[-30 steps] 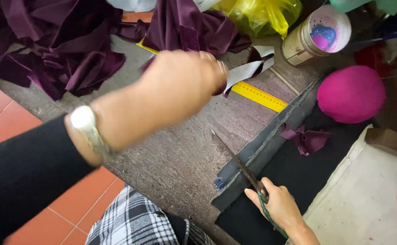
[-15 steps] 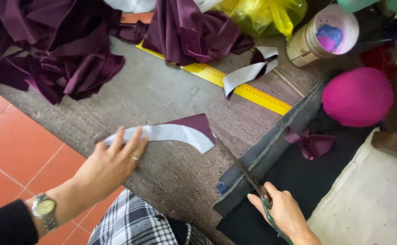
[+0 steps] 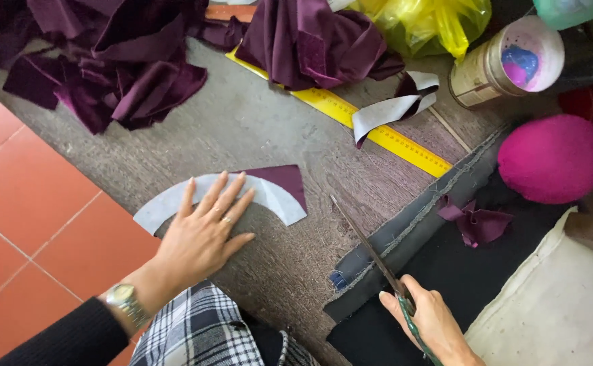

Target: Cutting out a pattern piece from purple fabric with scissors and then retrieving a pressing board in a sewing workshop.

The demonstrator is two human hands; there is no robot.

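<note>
Green scissors (image 3: 384, 271) — handles hidden in the right hand (image 3: 432, 324).

Curved strip (image 3: 174, 200) under left hand (image 3: 205, 234) — matt pale stiffening, backed with purple cloth. Scissors (image 3: 371, 254) in right hand (image 3: 432, 325) — dull metal blades, green handle. Worktop (image 3: 276, 129): rough grey weave. Purple fabric heaps (image 3: 106, 61): soft sheen. Ruler (image 3: 391, 139): smooth yellow. Bag (image 3: 425, 20): glossy plastic.

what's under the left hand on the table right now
The left hand presses flat on a curved grey-white piece with a purple fabric end. The middle of the curve is covered.
</note>
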